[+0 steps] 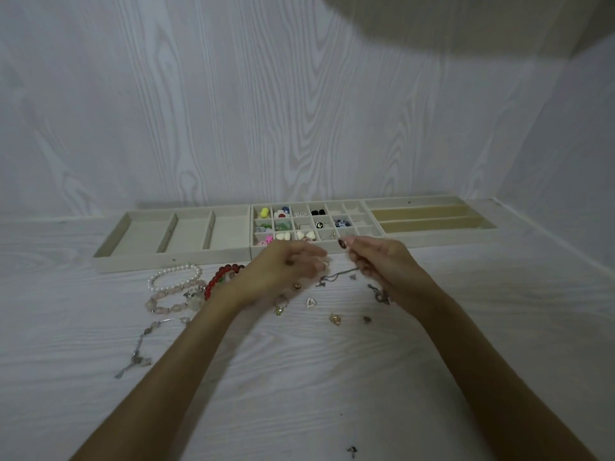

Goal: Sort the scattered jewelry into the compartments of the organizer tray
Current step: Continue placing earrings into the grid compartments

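The beige organizer tray [372, 231] with many small compartments stands at the back, several of them holding colourful earrings. My left hand [283, 271] and my right hand [382, 261] hover just in front of it. A thin silver chain [336, 277] hangs between them and looks held by both hands, though the fingers are blurred. Small rings and charms lie below my hands: a gold piece [335, 318], a white triangle piece [310, 301], a ring [279, 307]. Pearl [174, 276], pink [166, 302] and red [219, 277] bracelets lie at the left.
A tray with three wide compartments [143, 236] sits left of the organizer, and a tray with long slots [429, 216] sits right of it. A silver chain [139, 347] lies at the near left. Walls close in behind and at the right.
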Demonstrator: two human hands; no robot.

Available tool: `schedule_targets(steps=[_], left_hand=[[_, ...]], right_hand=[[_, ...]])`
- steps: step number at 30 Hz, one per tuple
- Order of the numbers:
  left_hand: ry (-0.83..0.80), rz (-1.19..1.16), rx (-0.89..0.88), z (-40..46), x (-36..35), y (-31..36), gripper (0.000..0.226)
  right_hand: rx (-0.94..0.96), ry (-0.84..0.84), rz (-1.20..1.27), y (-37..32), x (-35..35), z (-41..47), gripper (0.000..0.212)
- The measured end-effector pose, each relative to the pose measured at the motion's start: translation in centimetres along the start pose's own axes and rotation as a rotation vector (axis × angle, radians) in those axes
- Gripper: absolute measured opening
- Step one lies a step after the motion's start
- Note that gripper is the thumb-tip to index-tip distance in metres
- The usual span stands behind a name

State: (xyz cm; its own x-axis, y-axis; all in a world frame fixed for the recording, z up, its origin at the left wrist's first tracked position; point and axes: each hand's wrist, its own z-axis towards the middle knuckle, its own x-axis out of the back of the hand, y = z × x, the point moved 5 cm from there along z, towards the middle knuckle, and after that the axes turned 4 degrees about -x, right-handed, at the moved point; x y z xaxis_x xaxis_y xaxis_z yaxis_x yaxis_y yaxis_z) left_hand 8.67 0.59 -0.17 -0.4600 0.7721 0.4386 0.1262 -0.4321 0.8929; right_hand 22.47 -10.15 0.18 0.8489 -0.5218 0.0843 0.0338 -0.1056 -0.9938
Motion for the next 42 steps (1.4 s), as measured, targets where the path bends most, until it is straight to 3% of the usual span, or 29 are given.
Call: schedule_targets(steps=[2, 6, 12, 21, 29, 35, 42], left_hand=[[0.058, -0.079, -0.030, 0.1, 0.1, 0.6, 0.028], [0.162, -0.120, -0.135, -0.1, 0.2, 2.0, 0.027], [0.286, -0.113, -0.198, 0.0, 0.1, 2.5, 0.021], [0.424, -0.009, -0.281, 0.1, 0.4, 2.8, 0.018], [0.466, -0.086, -0.311, 0.5, 0.0, 3.8, 0.011], [0.287, 0.158, -0.242, 3.4, 2.3, 5.1, 0.012], [0.119, 0.197, -0.152, 7.6, 4.2, 5.8, 0.014]], right_hand=[[-0.195, -0.057, 0.285, 0.8, -0.7, 0.0, 0.013], [-0.342, -0.149, 0.439, 1.6, -1.6, -0.2, 0.015], [-0.373, -0.162, 0.474, 1.8, -3.0, -0.7, 0.015], [-0.261, -0.090, 0.414, 1.5, -3.3, -0.6, 0.014], [0.020, 0.054, 0.067, -1.4, -1.7, -0.9, 0.033], [0.340, 0.142, -0.348, -3.8, -0.2, 0.6, 0.022], [0.345, 0.246, -0.565, -6.2, 0.9, 5.1, 0.012]])
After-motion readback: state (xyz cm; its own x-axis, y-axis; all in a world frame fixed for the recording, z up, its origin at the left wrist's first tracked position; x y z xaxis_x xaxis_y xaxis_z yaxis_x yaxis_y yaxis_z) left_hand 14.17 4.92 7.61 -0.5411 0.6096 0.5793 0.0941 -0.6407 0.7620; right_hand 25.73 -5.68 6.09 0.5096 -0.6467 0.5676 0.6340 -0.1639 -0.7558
